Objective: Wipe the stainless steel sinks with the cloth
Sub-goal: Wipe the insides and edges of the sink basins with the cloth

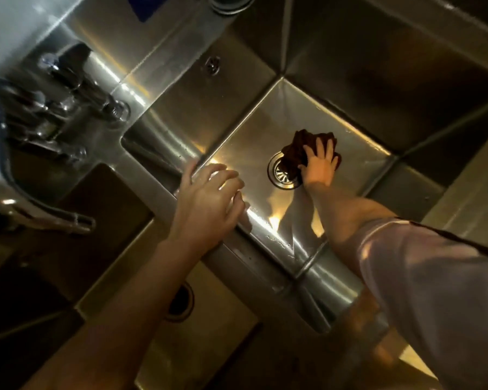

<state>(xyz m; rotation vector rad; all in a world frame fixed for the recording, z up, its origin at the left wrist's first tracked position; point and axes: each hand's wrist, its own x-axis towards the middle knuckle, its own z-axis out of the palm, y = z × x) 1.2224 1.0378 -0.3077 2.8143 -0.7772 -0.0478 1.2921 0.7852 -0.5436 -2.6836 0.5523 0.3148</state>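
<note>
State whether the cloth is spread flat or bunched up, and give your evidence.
Bunched up. The cloth shows crumpled folds under the right hand, whose straight fingers press it on the sink floor beside the drain.

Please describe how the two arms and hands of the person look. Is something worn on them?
Both hands are bare: no gloves, rings or watch can be seen on the left hand or the right hand. The left forearm is uncovered. The right arm wears a loose, pale pinkish sleeve, pushed up so the forearm below it is uncovered.
</note>
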